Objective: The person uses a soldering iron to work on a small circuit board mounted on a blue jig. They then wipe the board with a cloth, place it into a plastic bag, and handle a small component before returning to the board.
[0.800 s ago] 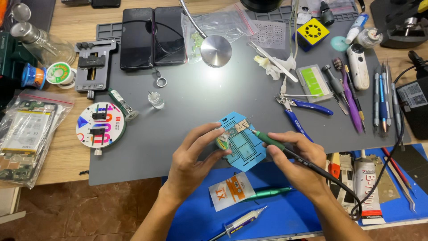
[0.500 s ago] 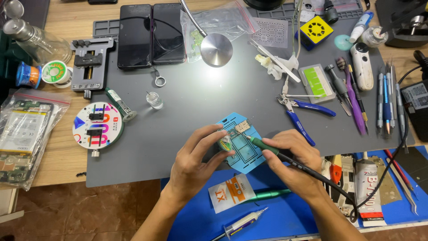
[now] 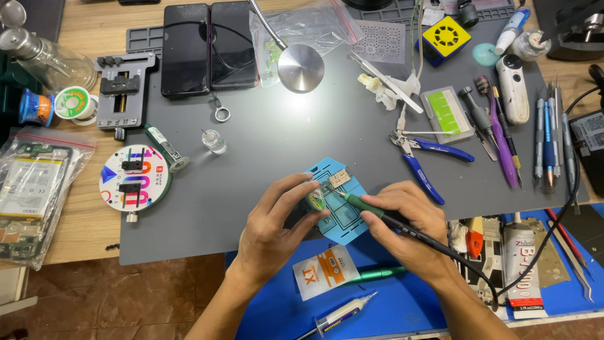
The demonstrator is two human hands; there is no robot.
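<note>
On the grey mat [image 3: 264,164], a blue square fixture [image 3: 343,211] lies mid-front. Just below it sits a white-and-orange packet [image 3: 324,271]; far left of it, a clear bag [image 3: 28,189]. The left hand [image 3: 277,230] pinches a small round piece [image 3: 314,200] at the fixture's left edge. The right hand [image 3: 406,230], grip clamped round a green-handled soldering iron [image 3: 371,211], sets its tip there.

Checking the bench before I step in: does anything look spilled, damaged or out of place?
Nothing spilled or broken shows. The blue fixture plate lies askew, overhanging the grey mat's front edge. The left hand steadies it; the right hand holds a green-gripped soldering iron to it.
</note>
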